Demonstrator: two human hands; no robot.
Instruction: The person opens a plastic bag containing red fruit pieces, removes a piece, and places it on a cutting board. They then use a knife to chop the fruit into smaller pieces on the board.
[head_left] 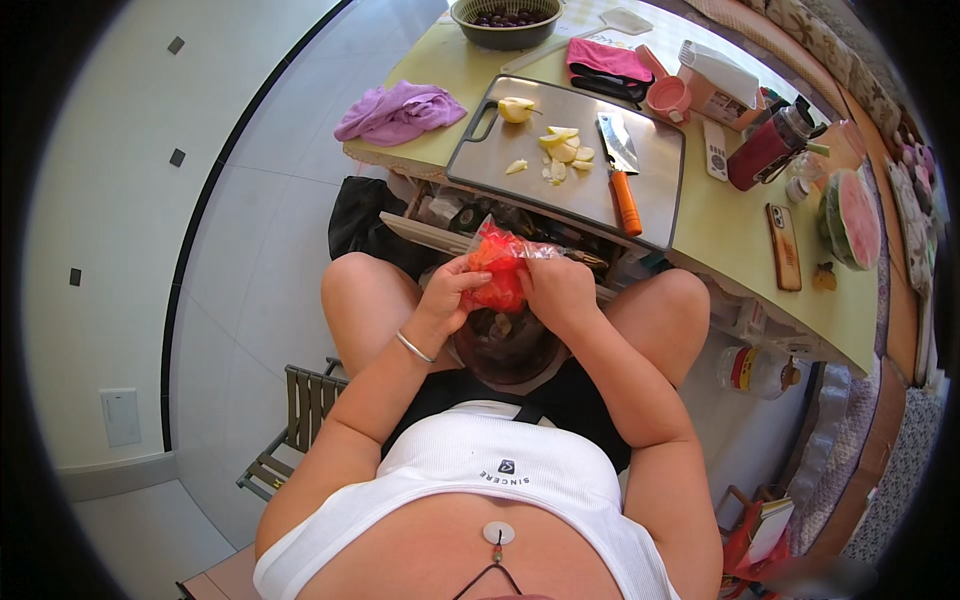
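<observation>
Both hands are on a red plastic bag (497, 268), held up over the lap just at the near edge of the table: the left hand (447, 292) grips it from the left with fingers curled round the red bulk, the right hand (556, 290) closes on it from the right, and the two hands sit close together with the bag pinched between them. A clear, crinkled part of the bag trails off to the right above the right hand. Directly below, a dark bowl (507, 350) rests between the knees with a few scraps in it. Judging by that, the handling of the bag looks to be in mid-course: it is in hand, not set down, and I cannot tell whether it is being opened or tied. Further out on the grey cutting board (660, 195), cut pale fruit pieces (560, 152) lie in a small heap with a larger piece (515, 109) at the far left, and an orange-handled cleaver (620, 170) lies idle beside them, so some cutting seems done. A half watermelon (850, 218) sits untouched at the right. What is inside the bag is hidden by the fingers and the red film; the open drawer (440, 215) under the table is shadowed, its contents unreadable.
</observation>
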